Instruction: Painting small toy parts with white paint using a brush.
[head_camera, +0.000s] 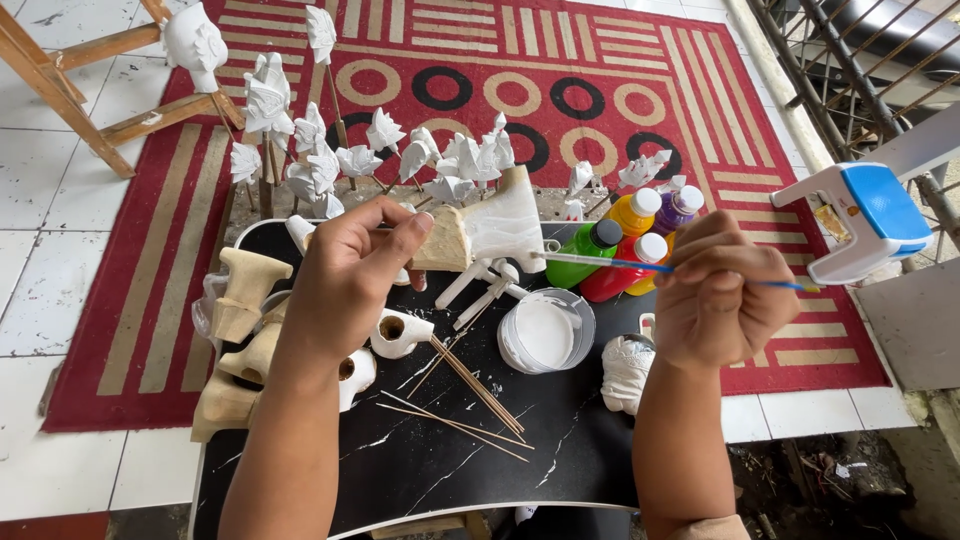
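Note:
My left hand (350, 270) grips a tan, bell-shaped figure (490, 225) that is partly coated white, held above the black marbled table (420, 470). My right hand (720, 290) pinches a thin blue-handled paintbrush (610, 263), its white tip touching the figure's white side. Below the brush sits a round tub of white paint (545, 332). Loose wooden skewers (470, 395) lie on the table in front of the tub.
Paint bottles in green, red, yellow and purple (625, 245) stand behind the tub. Unpainted tan figures (245, 300) crowd the table's left edge; white painted pieces on sticks (400, 155) stand at the back. A blue-and-white stool (860, 220) is right, a wooden frame (80, 80) far left.

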